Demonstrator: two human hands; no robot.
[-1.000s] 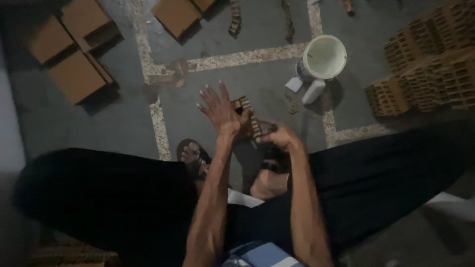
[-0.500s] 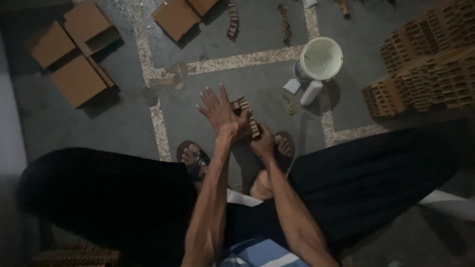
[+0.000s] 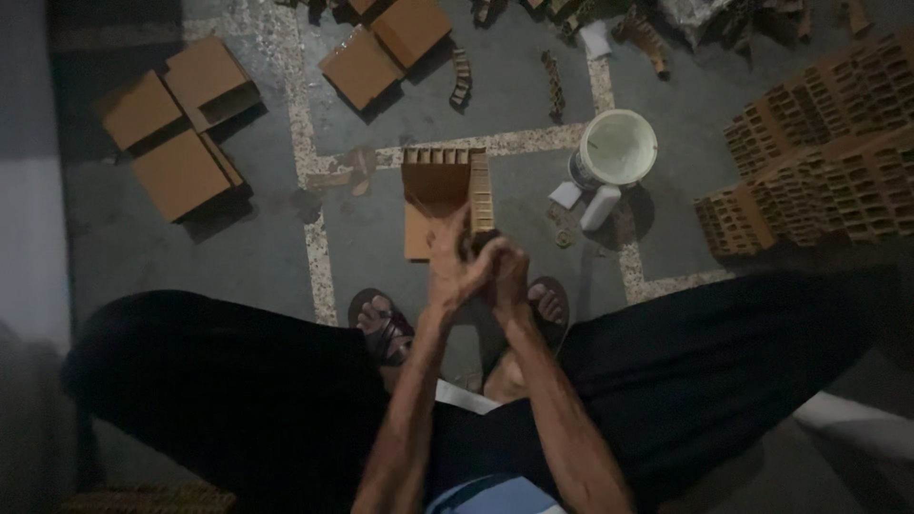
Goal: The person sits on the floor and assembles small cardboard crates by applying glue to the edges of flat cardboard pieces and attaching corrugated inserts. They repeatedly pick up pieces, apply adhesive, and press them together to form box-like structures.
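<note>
Three flat brown cardboard boxes point(image 3: 176, 133) lie on the grey floor point(image 3: 257, 238) at far left. Nearer the middle, the left hand point(image 3: 452, 266) and right hand point(image 3: 505, 276) press together, both apparently closed on a partly folded cardboard box with a slotted divider strip point(image 3: 446, 186) above the sandalled feet. A white bucket point(image 3: 617, 149) stands to the right, with stacked cardboard dividers point(image 3: 819, 143) beyond.

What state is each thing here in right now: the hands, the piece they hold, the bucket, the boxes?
Left hand: closed on the cardboard grid piece.
Right hand: closed, pressed against the left.
Cardboard grid piece: held up, partly assembled.
White bucket: upright, open.
Brown boxes: closed, on the floor.
Grid stacks: piled.
</note>
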